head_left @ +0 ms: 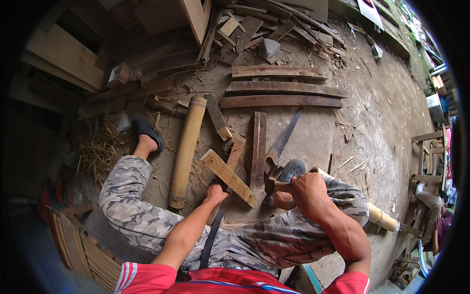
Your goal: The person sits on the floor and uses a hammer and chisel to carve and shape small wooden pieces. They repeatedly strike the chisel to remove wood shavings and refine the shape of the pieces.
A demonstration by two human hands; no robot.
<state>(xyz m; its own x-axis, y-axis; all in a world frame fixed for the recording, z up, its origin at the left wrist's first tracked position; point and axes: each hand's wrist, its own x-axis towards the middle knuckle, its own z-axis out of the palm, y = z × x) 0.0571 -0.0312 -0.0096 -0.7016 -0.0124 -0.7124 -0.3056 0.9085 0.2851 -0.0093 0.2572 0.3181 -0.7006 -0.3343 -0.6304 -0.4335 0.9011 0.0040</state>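
Note:
My left hand point(214, 193) is closed around a short wooden board point(236, 153), which slants up and away from me. Across it lies another short board point(229, 177), light brown and rough-faced. Over my right knee, my right hand point(310, 192) makes a fist on a tan wooden tool handle point(282, 186); the rest of the tool is hidden. A handsaw point(285, 137) lies beyond my right foot, its blade pointing away. Beside it is a dark reddish board point(258, 149). Left of the boards rests a thick bamboo pole point(187, 152).
Three long beams point(286, 88) lie side by side ahead. Behind them are a grey stone point(269, 49) and a heap of scrap wood point(289, 27). Dry straw point(105, 152) is at left. Another bamboo pole point(382, 217) extends past my right knee. A person point(443, 225) is at far right.

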